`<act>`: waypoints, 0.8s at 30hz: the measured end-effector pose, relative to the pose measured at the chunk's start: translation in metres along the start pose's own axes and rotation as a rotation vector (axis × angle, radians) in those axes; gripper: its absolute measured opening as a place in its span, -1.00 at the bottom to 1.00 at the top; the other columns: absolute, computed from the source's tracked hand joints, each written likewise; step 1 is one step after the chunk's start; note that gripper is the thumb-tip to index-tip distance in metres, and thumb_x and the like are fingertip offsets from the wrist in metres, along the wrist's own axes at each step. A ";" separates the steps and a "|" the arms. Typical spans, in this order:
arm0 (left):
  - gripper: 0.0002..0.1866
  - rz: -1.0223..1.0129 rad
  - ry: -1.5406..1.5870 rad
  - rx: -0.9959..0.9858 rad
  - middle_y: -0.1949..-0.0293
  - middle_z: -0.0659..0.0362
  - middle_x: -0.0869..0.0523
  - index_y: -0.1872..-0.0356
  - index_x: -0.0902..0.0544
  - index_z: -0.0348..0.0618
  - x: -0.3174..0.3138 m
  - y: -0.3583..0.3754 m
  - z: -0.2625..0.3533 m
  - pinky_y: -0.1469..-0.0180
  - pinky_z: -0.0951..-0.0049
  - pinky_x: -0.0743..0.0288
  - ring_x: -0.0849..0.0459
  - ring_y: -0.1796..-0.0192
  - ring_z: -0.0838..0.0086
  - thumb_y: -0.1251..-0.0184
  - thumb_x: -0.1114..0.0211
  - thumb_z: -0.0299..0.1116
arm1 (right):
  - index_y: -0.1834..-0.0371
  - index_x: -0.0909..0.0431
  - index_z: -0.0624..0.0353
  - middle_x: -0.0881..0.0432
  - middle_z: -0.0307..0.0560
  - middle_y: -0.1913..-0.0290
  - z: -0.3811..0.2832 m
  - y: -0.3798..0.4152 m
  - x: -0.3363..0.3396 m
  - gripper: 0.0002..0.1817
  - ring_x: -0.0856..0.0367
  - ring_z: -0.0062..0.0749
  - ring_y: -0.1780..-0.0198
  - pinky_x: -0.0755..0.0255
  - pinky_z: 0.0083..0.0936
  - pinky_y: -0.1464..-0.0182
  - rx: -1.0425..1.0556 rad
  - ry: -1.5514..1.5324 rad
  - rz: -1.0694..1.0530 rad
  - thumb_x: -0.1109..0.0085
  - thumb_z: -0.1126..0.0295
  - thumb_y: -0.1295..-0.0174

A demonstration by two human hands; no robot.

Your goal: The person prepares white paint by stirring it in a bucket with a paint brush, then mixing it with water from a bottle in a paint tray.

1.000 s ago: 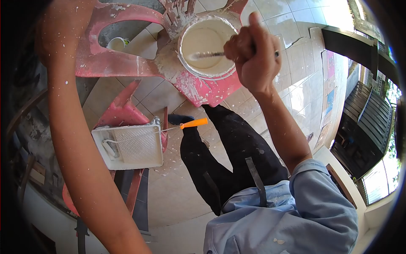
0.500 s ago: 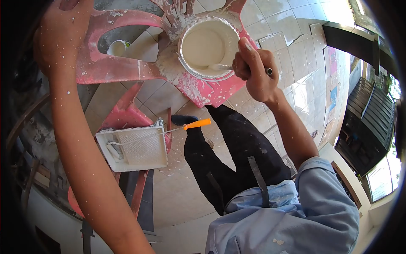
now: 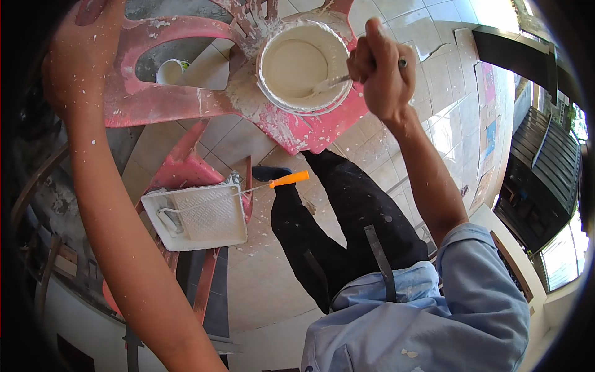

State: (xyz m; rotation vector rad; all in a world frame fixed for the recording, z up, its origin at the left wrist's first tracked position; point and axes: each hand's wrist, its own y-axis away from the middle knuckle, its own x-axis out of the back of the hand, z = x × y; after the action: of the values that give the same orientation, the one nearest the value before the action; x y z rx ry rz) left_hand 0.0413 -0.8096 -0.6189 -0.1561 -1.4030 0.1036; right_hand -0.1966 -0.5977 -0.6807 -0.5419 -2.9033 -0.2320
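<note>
My right hand [image 3: 385,71] is closed in a fist around a paint-coated stirring rod [image 3: 333,84]. The rod's round end pokes out past my fist, and its other end dips into thick off-white paint [image 3: 294,67] in a white bucket [image 3: 338,44]. The bucket stands on a paint-splattered pink plastic chair [image 3: 310,131]. At the upper left, my left hand [image 3: 83,56] is against the chair's outer edge, speckled with paint. Its fingers are mostly cut off by the frame's top, so their grip is hidden.
Below the chair, a white paint tray [image 3: 214,214] holds a roller with an orange handle [image 3: 289,180], resting on another pink chair [image 3: 186,164]. A small white container [image 3: 172,71] shows through the chair's opening. Pale floor tiles [image 3: 403,149] lie around my legs.
My right hand has moved slightly up and right, shifting the rod along the bucket's side and tilting it more. My left hand and the bucket appear a little further left.
</note>
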 end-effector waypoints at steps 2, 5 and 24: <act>0.09 0.037 -0.044 -0.034 -0.22 -0.06 -0.60 -0.33 -0.51 0.08 -0.010 -0.008 -0.012 -0.31 0.12 -0.35 -0.50 -0.30 -0.06 0.13 -0.05 0.68 | 0.75 -0.12 0.06 -0.10 -0.33 0.75 0.002 -0.037 -0.003 -0.41 -0.04 -0.62 0.71 0.01 -0.51 0.59 0.148 -0.081 0.296 0.14 0.12 -0.54; 0.10 0.064 -0.062 -0.048 -0.23 -0.07 -0.60 -0.34 -0.51 0.07 -0.013 -0.013 -0.015 -0.31 0.12 -0.35 -0.50 -0.31 -0.05 0.14 -0.06 0.68 | 0.74 -0.10 0.07 -0.08 -0.31 0.75 0.012 -0.038 -0.027 -0.41 -0.04 -0.60 0.71 0.01 -0.50 0.59 0.249 -0.258 0.518 0.15 0.12 -0.54; 0.06 -0.011 -0.079 -0.113 -0.22 -0.07 -0.61 -0.32 -0.52 0.05 -0.007 -0.010 -0.017 -0.31 0.13 -0.36 -0.52 -0.29 -0.05 0.11 -0.07 0.64 | 0.78 -0.17 0.16 -0.19 -0.28 0.77 0.015 0.035 -0.027 -0.35 -0.12 -0.58 0.69 -0.06 -0.51 0.57 0.023 -0.190 0.005 0.30 0.12 -0.57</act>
State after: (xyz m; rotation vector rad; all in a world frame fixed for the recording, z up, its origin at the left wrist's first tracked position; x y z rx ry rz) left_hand 0.0569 -0.8210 -0.6272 -0.2401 -1.4892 0.0208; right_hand -0.1610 -0.5722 -0.6969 -0.5976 -3.0830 -0.1539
